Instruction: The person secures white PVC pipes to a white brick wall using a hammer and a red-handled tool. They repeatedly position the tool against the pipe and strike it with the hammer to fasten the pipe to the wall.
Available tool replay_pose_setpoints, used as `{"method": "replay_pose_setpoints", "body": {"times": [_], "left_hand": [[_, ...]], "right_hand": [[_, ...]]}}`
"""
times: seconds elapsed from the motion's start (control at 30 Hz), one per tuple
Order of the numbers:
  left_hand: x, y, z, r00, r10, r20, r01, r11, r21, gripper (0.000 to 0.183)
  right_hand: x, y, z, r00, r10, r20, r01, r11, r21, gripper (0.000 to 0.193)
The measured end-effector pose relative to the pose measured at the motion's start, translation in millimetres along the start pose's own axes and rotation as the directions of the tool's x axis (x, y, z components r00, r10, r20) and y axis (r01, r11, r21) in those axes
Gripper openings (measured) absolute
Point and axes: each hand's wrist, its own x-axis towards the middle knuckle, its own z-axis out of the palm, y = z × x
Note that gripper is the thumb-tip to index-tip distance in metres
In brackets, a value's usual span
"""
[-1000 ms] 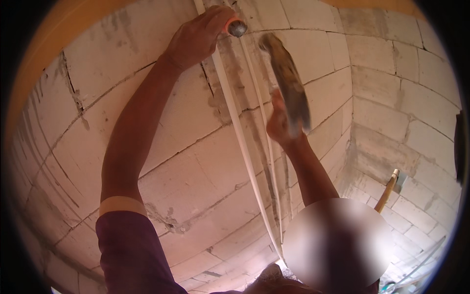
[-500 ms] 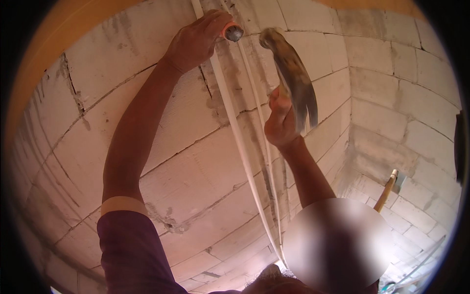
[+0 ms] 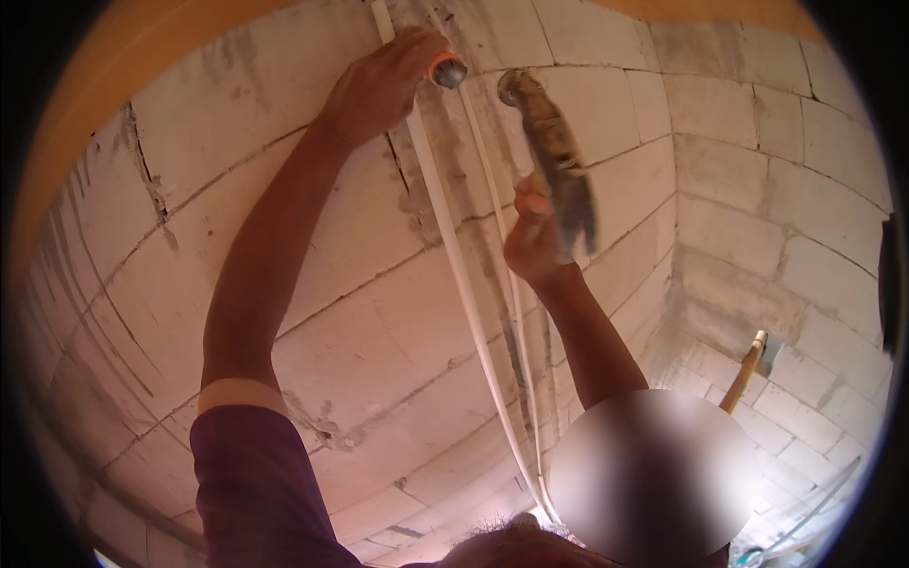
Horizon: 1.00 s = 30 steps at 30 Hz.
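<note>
My left hand [image 3: 374,95] is raised against the block wall, closed around a chisel [image 3: 451,73] with an orange grip. Only its round, worn metal end shows; the tip is hidden. To the right, my right hand [image 3: 533,241] grips a claw hammer [image 3: 554,142], whose handle is mostly concealed behind the head and fingers. The hammer's round face points toward the chisel end, with a gap between them. A pale conduit [image 3: 445,213] runs along the wall right beside my left hand, and a thinner one [image 3: 497,199] passes between both hands.
Pale block walls [image 3: 360,350] meet at a corner on the right. A wooden pole [image 3: 745,374] with a white tip stands at the lower right. An orange-brown surface [image 3: 90,104] borders the upper left. A blurred oval hides part of the lower right.
The hammer and my right hand have shifted slightly left, with the hammer face a little lower and nearer the chisel. My left hand keeps its hold, sitting marginally lower in view.
</note>
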Motion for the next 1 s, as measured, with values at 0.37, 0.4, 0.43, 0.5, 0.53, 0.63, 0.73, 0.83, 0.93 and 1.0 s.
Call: {"method": "replay_pose_setpoints", "body": {"times": [0.37,0.4,0.43,0.5,0.53,0.63,0.73,0.83,0.93,1.0], "left_hand": [[-3,5,4,0.992,-0.087,0.086,0.086,0.996,0.022,0.058],[-2,3,0,0.987,-0.122,0.106,0.119,0.992,0.033,0.057],[-4,2,0,0.99,-0.099,0.097,0.097,0.995,0.031,0.057],[-3,0,1,0.997,-0.045,0.063,0.044,0.999,0.02,0.056],[-2,0,0,0.996,-0.041,0.078,0.04,0.999,0.014,0.056],[-5,-2,2,0.985,0.026,0.173,-0.033,0.999,0.037,0.054],[-5,-3,1,0.948,0.134,0.289,-0.171,0.98,0.107,0.054],[-5,4,-5,0.951,0.104,0.29,-0.129,0.989,0.068,0.054],[-6,33,-15,0.951,0.065,0.304,-0.053,0.998,-0.045,0.049],[-6,51,-23,0.954,0.045,0.295,-0.028,0.998,-0.063,0.039]], "right_hand": [[10,-15,-14,0.83,0.459,0.318,-0.487,0.874,0.008,0.025],[23,-21,-20,0.817,0.489,0.306,-0.519,0.854,0.021,0.025],[26,-31,-30,0.788,0.535,0.305,-0.569,0.822,0.028,0.025],[20,-36,-43,0.765,0.579,0.283,-0.609,0.793,0.022,0.025],[11,-32,-46,0.772,0.578,0.264,-0.604,0.797,0.021,0.025],[-7,-35,-63,0.817,0.544,0.189,-0.562,0.826,0.052,0.035],[-20,-43,-81,0.848,0.509,0.15,-0.519,0.854,0.036,0.052],[-27,-50,-109,0.831,0.529,0.17,-0.544,0.838,0.052,0.052],[-42,-57,-137,0.804,0.576,0.149,-0.592,0.8,0.097,0.05],[-53,-63,-151,0.79,0.599,0.133,-0.613,0.779,0.132,0.047]]}}
